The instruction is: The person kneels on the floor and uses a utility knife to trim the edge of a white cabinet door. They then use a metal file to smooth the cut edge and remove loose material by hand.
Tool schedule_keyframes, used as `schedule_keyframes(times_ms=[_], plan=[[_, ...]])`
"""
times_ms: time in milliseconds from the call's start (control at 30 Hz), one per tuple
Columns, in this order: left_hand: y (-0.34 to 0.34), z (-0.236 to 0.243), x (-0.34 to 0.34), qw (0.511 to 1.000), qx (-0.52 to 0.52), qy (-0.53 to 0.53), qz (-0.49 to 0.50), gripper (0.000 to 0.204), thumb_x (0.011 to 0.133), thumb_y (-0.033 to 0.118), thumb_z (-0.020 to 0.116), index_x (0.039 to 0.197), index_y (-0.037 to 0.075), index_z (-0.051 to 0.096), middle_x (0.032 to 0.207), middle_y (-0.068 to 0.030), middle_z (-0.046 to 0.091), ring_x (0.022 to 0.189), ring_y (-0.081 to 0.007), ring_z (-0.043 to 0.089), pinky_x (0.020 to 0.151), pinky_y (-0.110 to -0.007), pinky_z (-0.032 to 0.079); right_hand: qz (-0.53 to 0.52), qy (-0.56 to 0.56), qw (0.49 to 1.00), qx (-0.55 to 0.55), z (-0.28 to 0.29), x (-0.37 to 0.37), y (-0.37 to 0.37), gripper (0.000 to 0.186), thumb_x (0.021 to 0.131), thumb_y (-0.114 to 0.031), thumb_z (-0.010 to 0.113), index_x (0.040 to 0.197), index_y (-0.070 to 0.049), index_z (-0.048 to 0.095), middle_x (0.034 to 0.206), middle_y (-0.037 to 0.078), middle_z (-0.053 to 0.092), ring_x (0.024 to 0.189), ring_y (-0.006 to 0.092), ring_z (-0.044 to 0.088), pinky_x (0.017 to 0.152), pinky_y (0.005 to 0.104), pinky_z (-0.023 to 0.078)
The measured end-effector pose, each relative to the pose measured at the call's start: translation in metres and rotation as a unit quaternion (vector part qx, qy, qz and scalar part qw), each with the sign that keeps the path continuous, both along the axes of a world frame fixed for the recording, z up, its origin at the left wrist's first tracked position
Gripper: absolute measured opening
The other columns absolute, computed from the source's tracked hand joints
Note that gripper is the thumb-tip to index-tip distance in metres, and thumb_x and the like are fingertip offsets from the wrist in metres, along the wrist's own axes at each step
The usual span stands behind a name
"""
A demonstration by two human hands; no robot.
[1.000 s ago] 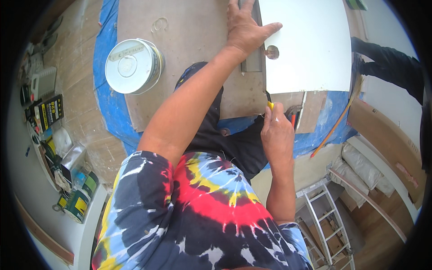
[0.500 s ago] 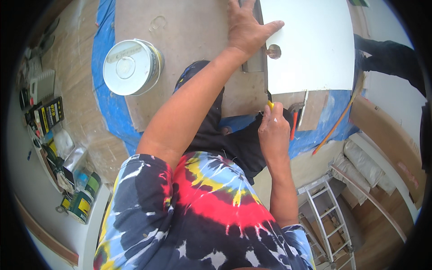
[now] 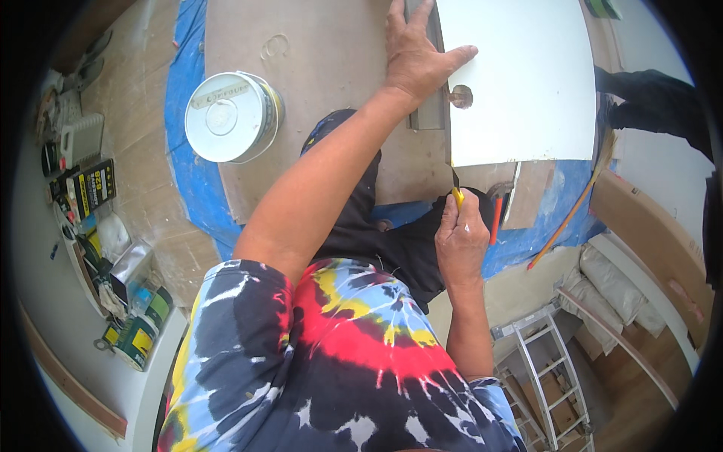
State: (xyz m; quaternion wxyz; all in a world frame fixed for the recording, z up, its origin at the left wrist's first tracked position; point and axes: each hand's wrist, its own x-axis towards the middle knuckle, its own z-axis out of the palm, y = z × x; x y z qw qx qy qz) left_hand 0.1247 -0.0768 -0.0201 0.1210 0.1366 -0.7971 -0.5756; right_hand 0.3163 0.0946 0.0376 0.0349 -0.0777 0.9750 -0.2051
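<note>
A white panel with a round hole near its left edge lies on a brown board. My left hand spreads over the panel's left edge, thumb stretched onto the white face, fingers on a grey strip beside it. Below the panel's near left corner, my right hand is closed around a yellow utility knife. Its dark blade points away from me toward that corner; whether the tip touches the panel I cannot tell. Close to this hand lies a hammer with an orange-red handle.
A lidded white bucket stands on the brown board at left. Blue sheeting borders the board. Paint tins and containers line the far left. A ladder stands lower right, near a cardboard box. Another person's dark-clothed leg shows at right.
My right hand has drawn the knife slightly toward me, away from the panel's near corner. My left hand keeps its place on the panel edge. The whole view has shifted slightly.
</note>
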Motion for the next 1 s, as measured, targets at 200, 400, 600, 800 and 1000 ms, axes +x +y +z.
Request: schedule_keyframes(times_ms=[200, 400, 600, 800, 1000], plan=[[0.0, -0.003, 0.0, 1.0, 0.013, 0.007, 0.003, 0.097, 0.081, 0.035, 0.087, 0.154, -0.006, 0.038, 0.164, -0.0277, 0.017, 0.153, -0.045, 0.023, 0.126, -0.049, 0.028, -0.013, 0.005, 1.0, 0.022, 0.0, -0.01, -0.001, 0.013, 0.103, -0.009, 0.061, 0.113, 0.0, 0.058, 0.086, 0.023, 0.067, 0.073, 0.042, 0.067, 0.062, 0.0478, 0.051], [0.002, -0.005, -0.002, 1.0, 0.027, 0.006, 0.005, 0.097, 0.082, 0.036, 0.087, 0.154, -0.006, 0.038, 0.164, -0.0279, 0.015, 0.152, -0.0461, 0.023, 0.125, -0.051, 0.029, -0.003, -0.006, 1.0, -0.018, 0.009, -0.013, -0.004, 0.011, 0.102, -0.009, 0.063, 0.11, -0.001, 0.06, 0.089, 0.02, 0.068, 0.076, 0.0419, 0.069, 0.061, 0.0469, 0.054], [0.0, -0.003, 0.0, 1.0, 0.001, 0.023, 0.009, 0.095, 0.082, 0.035, 0.087, 0.154, -0.005, 0.039, 0.163, -0.0293, 0.016, 0.151, -0.0475, 0.025, 0.124, -0.051, 0.03, -0.008, -0.038, 0.998, 0.046, 0.006, -0.013, -0.006, 0.012, 0.102, -0.01, 0.062, 0.111, -0.001, 0.06, 0.09, 0.018, 0.068, 0.077, 0.0415, 0.068, 0.062, 0.0472, 0.054], [0.003, -0.007, 0.001, 0.999, 0.013, 0.033, 0.018, 0.094, 0.081, 0.035, 0.088, 0.152, -0.005, 0.042, 0.162, -0.0297, 0.02, 0.149, -0.0478, 0.029, 0.123, -0.05, 0.031, -0.023, -0.006, 0.998, 0.053, -0.009, -0.008, -0.009, 0.014, 0.102, -0.008, 0.062, 0.113, -0.001, 0.058, 0.09, 0.021, 0.068, 0.078, 0.0423, 0.069, 0.064, 0.0478, 0.055], [0.003, -0.008, 0.0, 0.999, -0.005, 0.037, 0.023, 0.095, 0.08, 0.035, 0.088, 0.152, -0.005, 0.042, 0.162, -0.0295, 0.02, 0.149, -0.0472, 0.029, 0.124, -0.05, 0.031, -0.036, -0.003, 0.998, 0.049, -0.014, -0.004, -0.007, 0.016, 0.101, -0.006, 0.063, 0.113, 0.0, 0.057, 0.089, 0.021, 0.068, 0.077, 0.0426, 0.069, 0.063, 0.0473, 0.056]])
